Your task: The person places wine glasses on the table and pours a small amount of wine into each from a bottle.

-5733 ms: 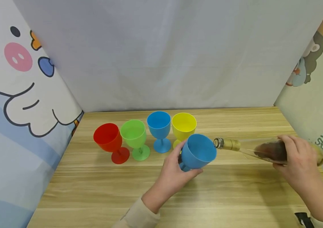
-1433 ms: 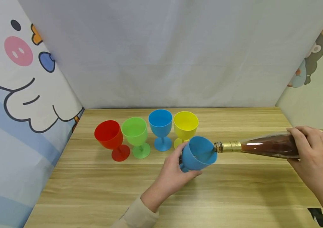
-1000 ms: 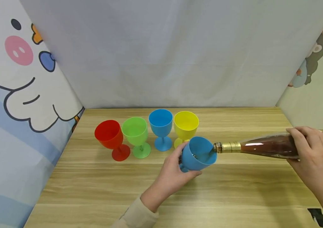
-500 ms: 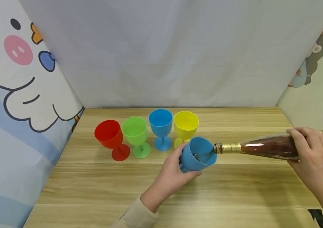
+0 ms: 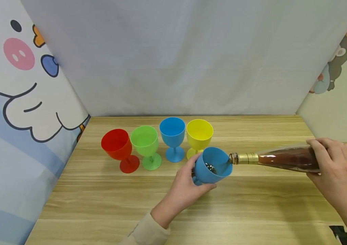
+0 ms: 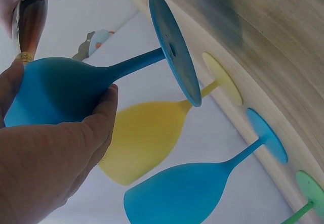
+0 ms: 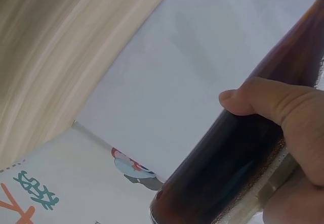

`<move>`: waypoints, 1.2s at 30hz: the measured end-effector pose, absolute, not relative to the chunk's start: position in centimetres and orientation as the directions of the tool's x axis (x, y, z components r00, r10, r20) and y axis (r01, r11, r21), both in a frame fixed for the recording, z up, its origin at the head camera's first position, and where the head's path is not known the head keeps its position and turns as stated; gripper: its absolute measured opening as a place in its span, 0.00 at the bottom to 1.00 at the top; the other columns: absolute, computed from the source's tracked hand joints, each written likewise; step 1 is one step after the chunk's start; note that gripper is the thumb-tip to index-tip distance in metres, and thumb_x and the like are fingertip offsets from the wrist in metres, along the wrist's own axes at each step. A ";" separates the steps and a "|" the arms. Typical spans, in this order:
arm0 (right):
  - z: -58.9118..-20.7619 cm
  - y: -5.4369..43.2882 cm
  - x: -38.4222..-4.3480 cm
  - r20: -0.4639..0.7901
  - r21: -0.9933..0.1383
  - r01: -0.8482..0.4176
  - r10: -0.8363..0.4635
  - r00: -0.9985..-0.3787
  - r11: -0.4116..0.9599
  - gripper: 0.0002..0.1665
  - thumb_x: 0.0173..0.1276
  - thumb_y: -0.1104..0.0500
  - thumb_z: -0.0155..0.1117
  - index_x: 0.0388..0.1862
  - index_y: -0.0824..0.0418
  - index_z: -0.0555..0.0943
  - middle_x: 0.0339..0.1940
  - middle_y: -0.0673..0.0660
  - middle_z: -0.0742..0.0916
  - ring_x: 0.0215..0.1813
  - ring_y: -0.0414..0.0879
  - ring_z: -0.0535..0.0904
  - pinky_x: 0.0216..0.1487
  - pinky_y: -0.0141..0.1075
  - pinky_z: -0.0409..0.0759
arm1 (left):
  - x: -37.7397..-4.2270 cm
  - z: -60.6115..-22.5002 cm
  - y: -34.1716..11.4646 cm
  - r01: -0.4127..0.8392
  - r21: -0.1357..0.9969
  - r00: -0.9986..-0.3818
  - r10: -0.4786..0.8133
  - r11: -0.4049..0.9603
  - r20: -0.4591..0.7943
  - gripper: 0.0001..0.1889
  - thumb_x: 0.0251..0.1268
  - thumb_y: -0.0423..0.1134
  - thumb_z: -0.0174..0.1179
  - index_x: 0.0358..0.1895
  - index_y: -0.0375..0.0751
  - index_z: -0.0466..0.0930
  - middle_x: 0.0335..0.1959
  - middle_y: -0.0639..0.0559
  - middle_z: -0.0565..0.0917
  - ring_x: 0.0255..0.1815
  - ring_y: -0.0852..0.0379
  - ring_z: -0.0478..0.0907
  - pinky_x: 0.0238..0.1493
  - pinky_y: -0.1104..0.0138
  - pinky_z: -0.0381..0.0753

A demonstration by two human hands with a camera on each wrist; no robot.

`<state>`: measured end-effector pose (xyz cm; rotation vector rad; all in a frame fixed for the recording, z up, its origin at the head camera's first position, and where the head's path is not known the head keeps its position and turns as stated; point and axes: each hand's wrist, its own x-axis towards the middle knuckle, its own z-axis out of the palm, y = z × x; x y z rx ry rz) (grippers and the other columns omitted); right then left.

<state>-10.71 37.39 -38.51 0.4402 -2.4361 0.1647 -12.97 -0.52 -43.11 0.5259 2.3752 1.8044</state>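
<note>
My left hand [image 5: 188, 185] grips a blue goblet [image 5: 207, 173] by its bowl and tilts it to the right. In the left wrist view the goblet's foot [image 6: 174, 47] hangs free of the table. My right hand [image 5: 338, 170] holds a glass bottle [image 5: 286, 157] of dark reddish-brown liquid almost level, its gold-wrapped neck [image 5: 248, 158] pointing left. The bottle's mouth [image 5: 234, 158] is at the goblet's right rim, and liquid runs down the inside wall. Dark, bubbly liquid [image 5: 211, 168] lies in the bowl. The right wrist view shows my thumb across the bottle body [image 7: 238, 148].
Behind the held goblet stand a red goblet [image 5: 117, 144], a green goblet [image 5: 145, 141], a second blue goblet [image 5: 172, 132] and a yellow goblet [image 5: 200, 132], all upright on the wooden table [image 5: 106, 207]. A grey-white cloth wall [image 5: 191, 61] rises behind, with printed panels at both sides.
Earlier the bottle's mouth was beside the goblet with none of its liquid in the neck. Now the bottle tips into the rim, and the bubbly liquid in the goblet has grown. The standing goblets stay put.
</note>
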 end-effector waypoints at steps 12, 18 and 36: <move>-39.5 37.0 -10.7 0.635 -0.063 -0.336 -0.222 -0.740 0.940 0.67 0.07 0.82 0.85 0.59 0.66 0.72 0.55 0.75 0.75 0.55 0.77 0.67 0.52 0.73 0.61 | -12.9 -43.1 -0.5 0.188 0.956 -0.940 0.322 0.224 0.110 0.46 0.51 0.38 0.81 0.75 0.50 0.65 0.66 0.55 0.75 0.63 0.48 0.75 0.60 0.50 0.76; -40.0 37.0 -10.6 0.626 -0.104 -0.330 -0.196 -0.755 0.938 0.68 0.08 0.82 0.86 0.61 0.66 0.71 0.56 0.75 0.74 0.56 0.77 0.66 0.56 0.74 0.59 | -12.8 -43.0 -0.3 0.189 0.962 -0.941 0.316 0.198 0.119 0.47 0.52 0.38 0.80 0.76 0.50 0.64 0.66 0.54 0.74 0.62 0.47 0.75 0.61 0.51 0.76; -40.2 37.0 -10.3 0.582 -0.225 -0.322 -0.138 -0.801 0.920 0.63 0.15 0.82 0.83 0.61 0.69 0.71 0.54 0.77 0.74 0.53 0.78 0.67 0.53 0.74 0.59 | -12.8 -42.8 0.2 0.189 0.965 -0.943 0.309 0.181 0.126 0.47 0.53 0.39 0.80 0.76 0.49 0.63 0.67 0.53 0.73 0.62 0.47 0.75 0.61 0.51 0.76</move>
